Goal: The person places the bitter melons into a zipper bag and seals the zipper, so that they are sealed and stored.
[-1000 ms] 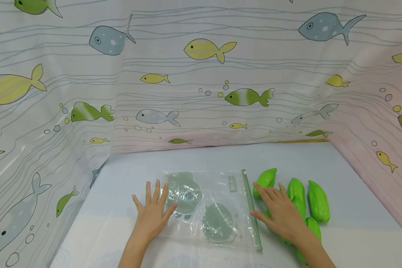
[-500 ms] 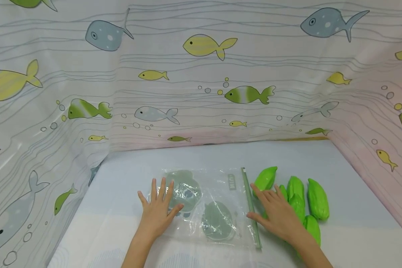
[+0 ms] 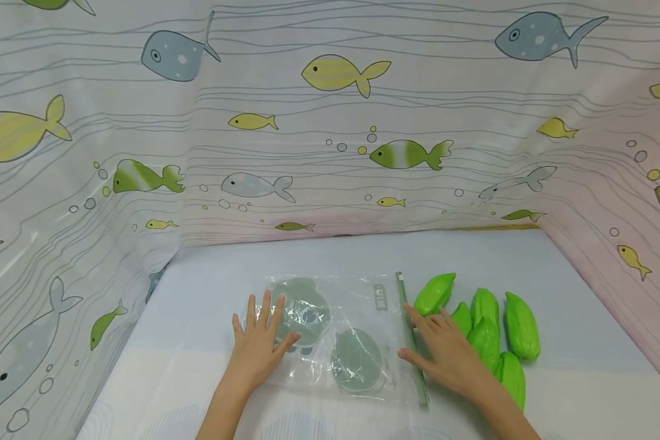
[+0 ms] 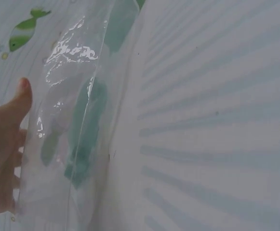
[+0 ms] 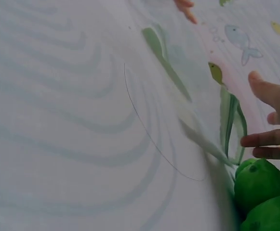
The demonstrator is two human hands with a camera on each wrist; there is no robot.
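A clear plastic zip bag (image 3: pixel 357 305) with two grey-green printed shapes lies flat. My left hand (image 3: pixel 258 348), fingers straight and spread, is over its left end; in the left wrist view that hand (image 4: pixel 5 154) is beside the shiny bag (image 4: pixel 48 96). Along the right end runs a green zip strip (image 3: pixel 420 379). My right hand (image 3: pixel 445 348) reaches across this strip, thumb and index finger apart, gripping nothing visible. The right wrist view has the right hand (image 5: pixel 277 132) beside the green-edged bag end (image 5: pixel 229 125). Whether the fingertips touch it, I cannot tell.
Several plump, tapered bright green fruit-like pieces (image 3: pixel 522 327) lie right of the bag, close to the right hand and forearm; two green pieces (image 5: pixel 259 185) show below that hand in the right wrist view. Fish-printed sheeting (image 3: pixel 330 171) walls the pale table cover (image 3: pixel 242 260).
My right hand has shifted left across the zip strip, uncovering more of the green pieces. The left hand has slid slightly right over the bag. The head view has tilted a little.
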